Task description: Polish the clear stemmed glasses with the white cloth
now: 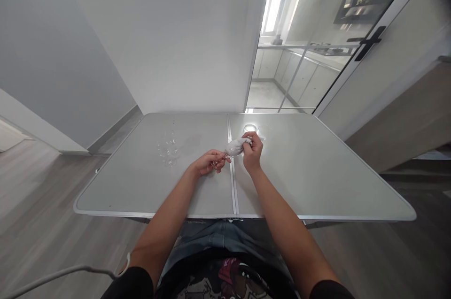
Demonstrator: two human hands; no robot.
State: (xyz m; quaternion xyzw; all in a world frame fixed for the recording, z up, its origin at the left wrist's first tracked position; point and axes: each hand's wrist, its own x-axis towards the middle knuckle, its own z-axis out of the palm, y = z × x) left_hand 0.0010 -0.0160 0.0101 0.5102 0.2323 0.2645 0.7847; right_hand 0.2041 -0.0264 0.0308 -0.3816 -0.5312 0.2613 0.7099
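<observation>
A clear stemmed glass [230,149] is held on its side above the table's middle seam. My left hand [211,162] has its fingers closed around the stem and foot. On the other side, my right hand [253,151] grips a white cloth [241,144], which is pushed into the bowl of the glass. Part of the cloth is hidden by the fingers. Just behind my right hand stands a clear glass object [250,128], partly covered by the hand, so its kind is unclear.
Several clear stemmed glasses [169,149] stand on the left half of the pale folding table [299,172]. A white wall [190,55] rises behind the table. To the right is a glass door with a black handle [369,43]. A white cable [77,268] runs by my left arm.
</observation>
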